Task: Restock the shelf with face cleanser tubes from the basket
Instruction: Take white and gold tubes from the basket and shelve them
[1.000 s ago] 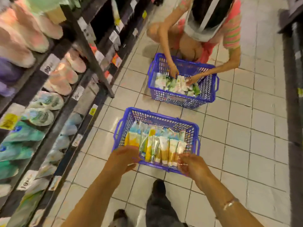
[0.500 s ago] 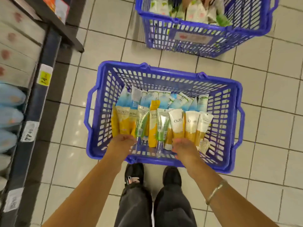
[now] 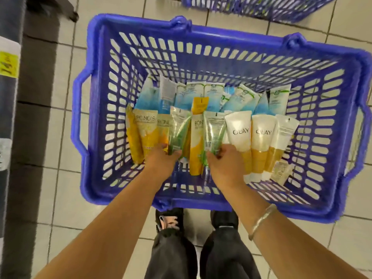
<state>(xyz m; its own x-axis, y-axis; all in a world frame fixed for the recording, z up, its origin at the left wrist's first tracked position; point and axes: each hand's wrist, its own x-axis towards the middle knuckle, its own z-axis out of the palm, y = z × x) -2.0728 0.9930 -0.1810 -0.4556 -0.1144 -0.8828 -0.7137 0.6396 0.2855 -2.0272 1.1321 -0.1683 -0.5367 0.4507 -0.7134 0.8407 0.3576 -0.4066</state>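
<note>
Evidently nothing is restocked yet: inside the blue basket (image 3: 128,27), clear green tubes (image 3: 178,129) are gripped by left hand (image 3: 161,162) and right hand (image 3: 225,164).

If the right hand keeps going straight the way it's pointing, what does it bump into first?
Probably the clear green-tinted tube: the right hand points up and slightly left, and its fingers already reach the tube's lower end. Depth is hard to judge from above.

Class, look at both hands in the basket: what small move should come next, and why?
Probably close each hand on its green tube and lift. The left hand and the right hand already rest on the lower ends of two green tubes lying in the blue basket; neither tube is raised yet.
</note>
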